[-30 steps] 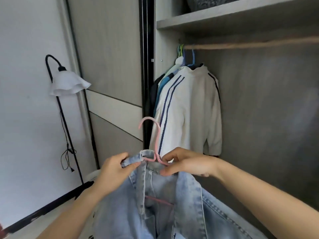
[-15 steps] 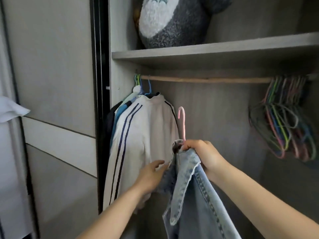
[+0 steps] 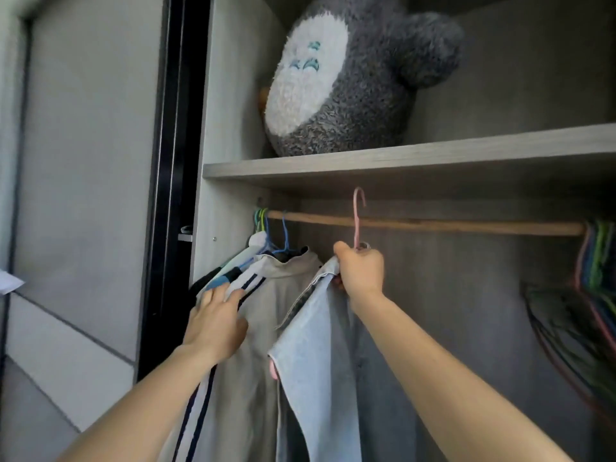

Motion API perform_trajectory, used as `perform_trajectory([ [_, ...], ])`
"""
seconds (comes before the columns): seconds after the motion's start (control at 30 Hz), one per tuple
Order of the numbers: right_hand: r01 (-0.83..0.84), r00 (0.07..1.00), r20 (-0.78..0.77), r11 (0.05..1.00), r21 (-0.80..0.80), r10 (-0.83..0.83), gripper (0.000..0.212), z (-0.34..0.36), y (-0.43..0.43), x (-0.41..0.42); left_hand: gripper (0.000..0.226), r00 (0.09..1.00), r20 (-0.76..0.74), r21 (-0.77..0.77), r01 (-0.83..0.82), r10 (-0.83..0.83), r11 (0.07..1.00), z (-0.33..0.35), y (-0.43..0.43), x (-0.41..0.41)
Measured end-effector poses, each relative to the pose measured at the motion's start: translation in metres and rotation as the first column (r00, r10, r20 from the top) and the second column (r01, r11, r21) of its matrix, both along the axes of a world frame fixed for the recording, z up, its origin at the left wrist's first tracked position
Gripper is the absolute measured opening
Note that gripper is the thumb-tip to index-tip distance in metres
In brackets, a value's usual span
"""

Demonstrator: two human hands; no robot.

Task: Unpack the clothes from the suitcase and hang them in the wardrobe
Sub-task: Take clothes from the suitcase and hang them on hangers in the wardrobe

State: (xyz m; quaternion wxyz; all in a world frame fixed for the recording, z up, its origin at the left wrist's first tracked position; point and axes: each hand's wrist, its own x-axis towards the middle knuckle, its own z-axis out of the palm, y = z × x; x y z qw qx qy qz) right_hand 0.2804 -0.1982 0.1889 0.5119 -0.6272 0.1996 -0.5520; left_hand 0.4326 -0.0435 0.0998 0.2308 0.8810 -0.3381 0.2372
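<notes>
My right hand [image 3: 361,271] grips the neck of a pink hanger [image 3: 357,215] together with the collar of a light blue denim garment [image 3: 316,355] that hangs from it. The hanger's hook stands just above the wooden wardrobe rail [image 3: 433,225], in front of it. My left hand [image 3: 216,325] rests with straight fingers on the shoulder of a white jacket with dark stripes [image 3: 253,328] hanging at the rail's left end. More clothes hang behind that jacket on blue and green hangers [image 3: 266,225].
A grey plush toy [image 3: 350,78] sits on the shelf [image 3: 400,161] above the rail. A bunch of bare coloured hangers [image 3: 593,295] hangs at the rail's right end. The black door frame [image 3: 170,195] borders the wardrobe on the left.
My right hand has raised the hanger with the denim garment up to the rail. My left hand has let go of the denim and moved onto the white jacket.
</notes>
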Motion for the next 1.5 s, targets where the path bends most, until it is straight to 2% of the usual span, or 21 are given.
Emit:
perform_trajectory([
  [0.1, 0.054, 0.997, -0.053, 0.998, -0.033, -0.055, 0.022, 0.008, -0.033, 0.039, 0.057, 0.994, -0.08, -0.069, -0.084, 0.078, 0.994, 0.001, -0.011, 0.033],
  [0.2, 0.085, 0.986, -0.138, 0.995, -0.041, -0.09, 0.024, 0.004, -0.065, 0.074, 0.055, 0.98, -0.198, -0.158, -0.035, 0.003, 0.987, -0.011, -0.019, 0.056],
  [0.33, 0.034, 0.967, -0.254, 0.999, -0.012, -0.036, 0.045, -0.015, -0.083, 0.106, 0.047, 0.986, -0.152, -0.346, 0.011, -0.067, 0.938, -0.028, -0.021, 0.068],
  [0.43, 0.025, 0.951, -0.307, 0.999, -0.037, -0.035, 0.045, -0.016, -0.084, 0.126, 0.048, 0.994, -0.094, -0.353, 0.017, -0.054, 0.936, -0.034, -0.022, 0.075],
  [0.57, -0.02, 0.902, -0.429, 0.989, -0.148, -0.046, 0.038, -0.003, -0.078, 0.155, 0.049, 0.989, -0.107, -0.384, 0.057, -0.105, 0.922, -0.035, -0.019, 0.082],
  [0.77, -0.058, 0.822, -0.56, 0.962, -0.266, -0.105, 0.044, 0.002, -0.064, 0.188, 0.056, 0.981, -0.135, -0.341, 0.086, -0.139, 0.936, -0.036, -0.02, 0.083],
  [0.97, -0.06, 0.837, -0.533, 0.948, -0.314, -0.123, 0.046, -0.011, -0.065, 0.202, 0.051, 0.973, -0.135, -0.422, 0.113, -0.185, 0.9, -0.047, -0.022, 0.09],
  [1.03, -0.076, 0.832, -0.547, 0.955, -0.288, -0.098, 0.053, -0.022, -0.062, 0.199, 0.049, 0.972, -0.133, -0.492, 0.107, -0.196, 0.864, -0.055, -0.022, 0.087],
  [1.13, -0.145, 0.823, -0.568, 0.959, -0.243, -0.019, 0.076, -0.041, -0.049, 0.187, 0.05, 0.957, -0.189, -0.588, 0.068, -0.219, 0.806, -0.072, -0.014, 0.073],
  [1.17, -0.166, 0.815, -0.58, 0.953, -0.253, -0.013, 0.077, -0.051, -0.04, 0.181, 0.05, 0.955, -0.206, -0.599, 0.05, -0.215, 0.799, -0.082, -0.008, 0.066],
  [1.33, -0.188, 0.816, -0.565, 0.869, -0.458, -0.121, 0.053, -0.119, 0.014, 0.145, 0.045, 0.939, -0.327, -0.532, -0.091, -0.105, 0.842, -0.133, 0.034, 0.033],
  [1.43, -0.256, 0.805, -0.59, 0.86, -0.442, -0.063, 0.041, -0.173, 0.058, 0.119, 0.048, 0.93, -0.361, -0.419, -0.101, -0.064, 0.902, -0.169, 0.075, 0.007],
  [1.5, -0.327, 0.757, -0.653, 0.859, -0.395, -0.012, 0.033, -0.216, 0.095, 0.1, 0.049, 0.921, -0.389, -0.332, -0.124, -0.016, 0.935, -0.199, 0.113, -0.016],
])
